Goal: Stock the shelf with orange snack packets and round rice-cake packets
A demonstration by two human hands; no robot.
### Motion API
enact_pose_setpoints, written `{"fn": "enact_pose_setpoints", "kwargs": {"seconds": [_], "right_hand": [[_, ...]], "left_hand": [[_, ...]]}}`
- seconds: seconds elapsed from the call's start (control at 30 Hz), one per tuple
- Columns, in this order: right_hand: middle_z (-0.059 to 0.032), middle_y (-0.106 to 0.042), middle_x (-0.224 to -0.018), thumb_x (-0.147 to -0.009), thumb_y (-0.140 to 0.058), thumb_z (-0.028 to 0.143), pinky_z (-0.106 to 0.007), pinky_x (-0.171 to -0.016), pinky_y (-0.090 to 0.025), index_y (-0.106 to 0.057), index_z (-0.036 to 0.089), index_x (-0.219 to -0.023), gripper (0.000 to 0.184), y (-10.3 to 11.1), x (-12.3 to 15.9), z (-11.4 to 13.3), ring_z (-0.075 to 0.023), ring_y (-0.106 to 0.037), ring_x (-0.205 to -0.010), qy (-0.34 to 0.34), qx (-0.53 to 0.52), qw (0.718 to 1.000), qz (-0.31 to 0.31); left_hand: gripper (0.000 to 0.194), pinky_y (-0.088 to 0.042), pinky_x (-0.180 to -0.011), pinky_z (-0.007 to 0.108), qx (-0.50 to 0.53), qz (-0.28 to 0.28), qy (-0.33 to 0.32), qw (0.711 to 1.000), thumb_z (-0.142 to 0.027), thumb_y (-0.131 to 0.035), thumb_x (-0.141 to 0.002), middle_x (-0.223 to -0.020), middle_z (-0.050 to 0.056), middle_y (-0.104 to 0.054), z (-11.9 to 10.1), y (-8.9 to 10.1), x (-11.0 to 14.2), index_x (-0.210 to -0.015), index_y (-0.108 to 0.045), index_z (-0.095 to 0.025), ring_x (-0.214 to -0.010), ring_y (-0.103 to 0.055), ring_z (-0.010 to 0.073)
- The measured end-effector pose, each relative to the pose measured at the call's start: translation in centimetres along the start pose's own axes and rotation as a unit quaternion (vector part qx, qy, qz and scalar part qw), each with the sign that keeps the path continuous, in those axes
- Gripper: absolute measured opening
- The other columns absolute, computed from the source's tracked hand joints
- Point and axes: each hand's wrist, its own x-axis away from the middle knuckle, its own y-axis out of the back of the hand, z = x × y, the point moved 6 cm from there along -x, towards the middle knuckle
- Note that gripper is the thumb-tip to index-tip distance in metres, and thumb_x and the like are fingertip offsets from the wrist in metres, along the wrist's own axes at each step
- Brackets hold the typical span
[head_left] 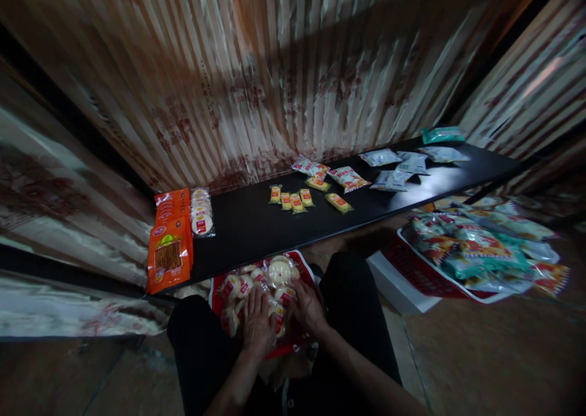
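Note:
A red basket with a white rim sits between my knees. Several round, pale cakes in clear wrappers with red labels fill it. My left hand lies on the wrapped cakes near the middle of the basket, back up, with its fingers stretched out. On the basket's right side, my right hand rests against the cakes, its fingers extended and partly in shadow. Neither hand lifts a cake out of the basket. The palms and the packets beneath them are hidden.
A black bench runs ahead of me, bearing orange packets, a row of wrapped cakes, small yellow packets and white snack bags. A second red basket, heaped with bags, stands at the right. Printed curtains hang behind.

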Motion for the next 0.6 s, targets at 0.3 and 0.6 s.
{"fn": "enact_pose_setpoints", "kwargs": {"seconds": [0.3,0.6], "right_hand": [[-0.0104,-0.064,-0.109,-0.076,-0.05,0.018,-0.039,-0.088,-0.047,-0.058,0.019,-0.116,0.041,-0.1,-0.2,0.2,-0.0252,-0.057,-0.102,0.017,-0.085,0.994,-0.065],[-0.0085,-0.065,-0.095,-0.077,-0.05,0.024,-0.039,-0.086,-0.048,-0.066,0.02,-0.095,0.024,1.6,-0.2,1.5,-0.0238,-0.058,-0.092,0.064,-0.131,0.984,-0.105]], "left_hand": [[0.048,-0.031,-0.107,0.049,0.008,-0.006,-0.024,1.0,-0.025,-0.049,-0.081,-0.139,0.014,-0.046,0.1,0.7,-0.1,-0.127,-0.05,-0.013,-0.132,-0.035,0.028],[0.049,-0.032,-0.106,0.048,0.031,-0.002,-0.025,0.999,-0.028,-0.049,-0.081,-0.138,0.015,-0.047,0.3,1.2,-0.1,-0.128,-0.049,-0.012,-0.132,-0.034,0.0271]]}}
